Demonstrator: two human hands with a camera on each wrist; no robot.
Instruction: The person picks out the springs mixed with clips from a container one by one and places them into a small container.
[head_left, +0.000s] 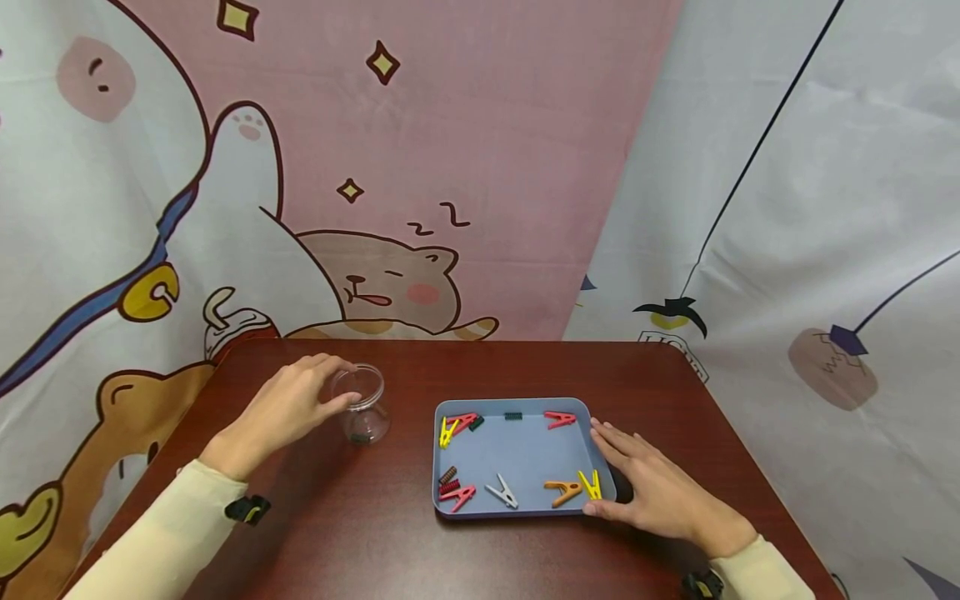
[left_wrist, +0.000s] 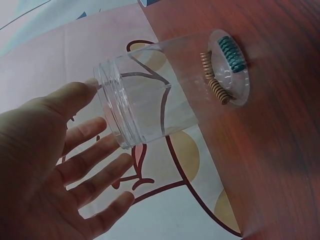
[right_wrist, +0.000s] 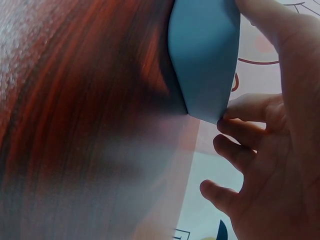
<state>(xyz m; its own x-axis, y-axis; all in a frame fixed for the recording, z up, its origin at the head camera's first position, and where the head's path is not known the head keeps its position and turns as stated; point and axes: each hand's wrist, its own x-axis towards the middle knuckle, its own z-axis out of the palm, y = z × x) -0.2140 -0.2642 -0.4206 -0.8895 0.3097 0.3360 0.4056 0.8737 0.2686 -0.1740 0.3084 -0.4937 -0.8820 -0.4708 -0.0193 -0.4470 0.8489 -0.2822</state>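
At the tray's left stands a clear jar (head_left: 367, 423), upright and without a lid. My left hand (head_left: 288, 406) holds it by the mouth, thumb on the near side and fingertips at the far side. Inside the jar lie a green spring (left_wrist: 231, 54) and brown springs (left_wrist: 218, 91). My right hand (head_left: 656, 483) rests against the right end of a blue-grey tray (head_left: 510, 454). Its thumb touches the near corner and its straight fingers lie along the side. The tray carries red clothespins (head_left: 559, 419), a white clothespin (head_left: 502, 492), an orange clothespin (head_left: 562, 492) and yellow clothespins (head_left: 589, 484).
Springs also lie in the tray: a dark green spring (head_left: 513, 416) at the back edge, a brown spring (head_left: 447, 476) and a red spring (head_left: 450, 487) at the left. A dark red-brown table (head_left: 360, 533) bears everything. Behind it hangs a cartoon-printed cloth (head_left: 510, 167).
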